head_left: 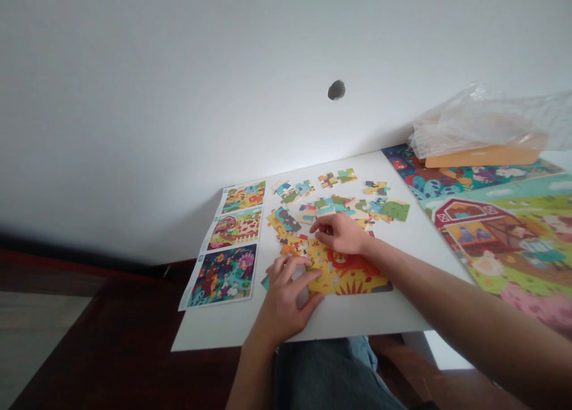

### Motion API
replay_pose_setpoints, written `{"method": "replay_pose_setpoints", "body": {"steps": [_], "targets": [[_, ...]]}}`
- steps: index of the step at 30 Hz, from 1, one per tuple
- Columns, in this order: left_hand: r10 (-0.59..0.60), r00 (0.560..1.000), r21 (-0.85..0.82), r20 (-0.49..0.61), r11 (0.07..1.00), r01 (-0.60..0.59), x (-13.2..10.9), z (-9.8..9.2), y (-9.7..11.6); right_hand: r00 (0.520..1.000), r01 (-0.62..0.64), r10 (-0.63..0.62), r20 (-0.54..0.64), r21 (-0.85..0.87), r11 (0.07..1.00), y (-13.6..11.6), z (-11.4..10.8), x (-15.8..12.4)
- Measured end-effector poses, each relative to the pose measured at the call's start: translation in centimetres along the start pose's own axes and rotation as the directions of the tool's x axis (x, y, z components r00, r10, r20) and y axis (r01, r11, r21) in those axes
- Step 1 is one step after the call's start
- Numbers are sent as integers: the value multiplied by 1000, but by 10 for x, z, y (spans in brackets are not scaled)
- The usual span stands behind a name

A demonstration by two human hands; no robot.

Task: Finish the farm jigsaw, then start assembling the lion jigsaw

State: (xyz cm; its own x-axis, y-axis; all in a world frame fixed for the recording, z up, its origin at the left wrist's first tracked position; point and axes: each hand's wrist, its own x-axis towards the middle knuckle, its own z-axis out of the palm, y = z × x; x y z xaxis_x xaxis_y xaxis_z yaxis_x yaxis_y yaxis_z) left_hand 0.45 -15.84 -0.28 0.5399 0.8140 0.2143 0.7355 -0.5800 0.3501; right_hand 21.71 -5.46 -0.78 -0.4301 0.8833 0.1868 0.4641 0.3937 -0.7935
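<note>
Currently L hand (286, 297) in narrow grip on yellow puzzle pcs (319, 273); R hand (340, 233) spread wide just beyond them.

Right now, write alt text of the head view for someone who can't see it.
Two hands on a white tabletop touch a partly assembled yellow lion jigsaw: the left hand at its left edge, the right hand at its top, with loose puzzle pieces beyond. A printed strip of three puzzle pictures lies left; a barnyard picture lies right.
</note>
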Motion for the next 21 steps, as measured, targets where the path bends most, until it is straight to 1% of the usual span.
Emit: {"method": "replay_pose_setpoints", "body": {"steps": [3, 6, 21], "targets": [[-6, 1000, 22, 4, 1000, 6, 1, 0, 3, 1000, 2, -2, 4, -12, 1000, 1, 0, 0], [14, 1000, 40, 4, 999, -14, 1, 0, 4, 1000, 3, -2, 11, -19, 1000, 1, 0, -1], [35, 999, 28, 4, 999, -35, 2, 0, 7, 1000, 1, -1, 14, -31, 1000, -2, -3, -1]]}}
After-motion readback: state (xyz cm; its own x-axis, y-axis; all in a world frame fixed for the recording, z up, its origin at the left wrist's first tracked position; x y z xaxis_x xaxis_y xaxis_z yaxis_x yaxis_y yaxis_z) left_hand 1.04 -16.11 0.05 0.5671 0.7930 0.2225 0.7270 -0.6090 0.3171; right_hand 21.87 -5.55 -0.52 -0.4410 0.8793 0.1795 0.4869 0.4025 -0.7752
